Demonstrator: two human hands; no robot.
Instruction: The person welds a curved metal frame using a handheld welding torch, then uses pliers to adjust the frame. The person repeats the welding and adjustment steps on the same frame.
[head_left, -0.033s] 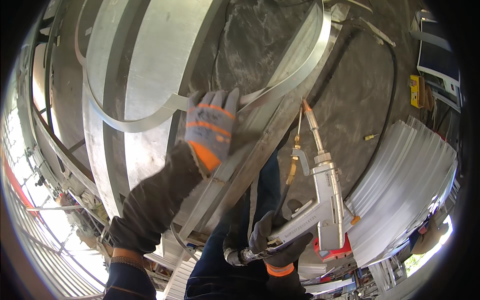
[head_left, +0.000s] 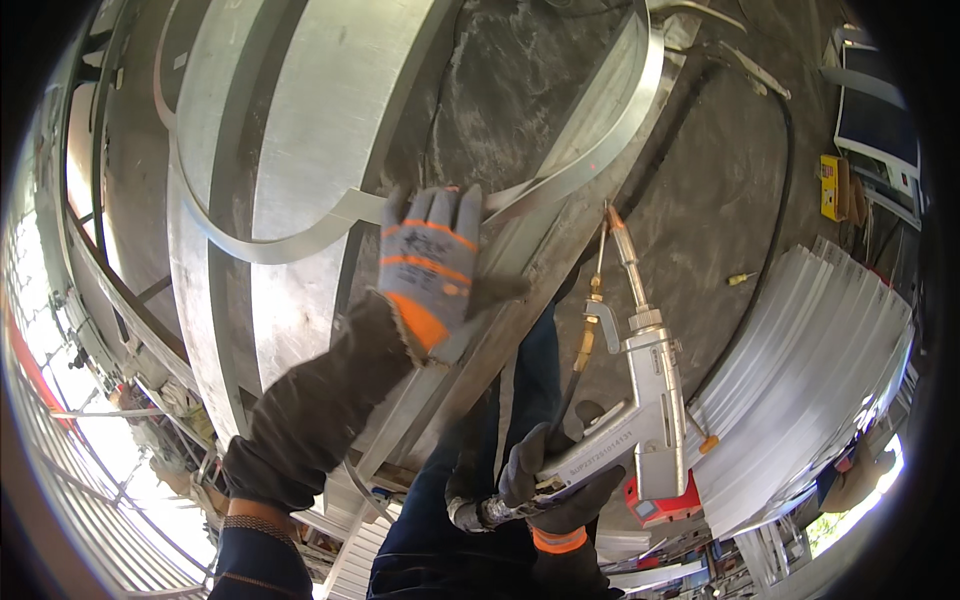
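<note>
Fisheye view; rim of the frame dark, straight edges bent. Lower left blown out by daylight, structures there hard to make out. Right hand (head_left: 560, 490) partly hidden under the tool body; its fingertips cannot be seen, but the dark glove is wrapped closed around the grip of the welding gun (head_left: 640, 390). Gun: silver metal, pistol-shaped, long thin nozzle with a copper-coloured tip pointing far toward the curved metal strip (head_left: 590, 150); brass fitting beside the nozzle, red part at its near end. Whether the tip touches the metal cannot be told. It sits right of centre, above the dark floor (head_left: 720, 190).

Left hand (head_left: 432, 265), in a grey glove with orange bands, lies flat and spread, fingers extended, pressing on the strip where it crosses the large metal frame (head_left: 310, 140). Black hose (head_left: 775, 180) arcs off right. Stack of pale corrugated sheets (head_left: 820, 350) at right, cut off by the rim.
</note>
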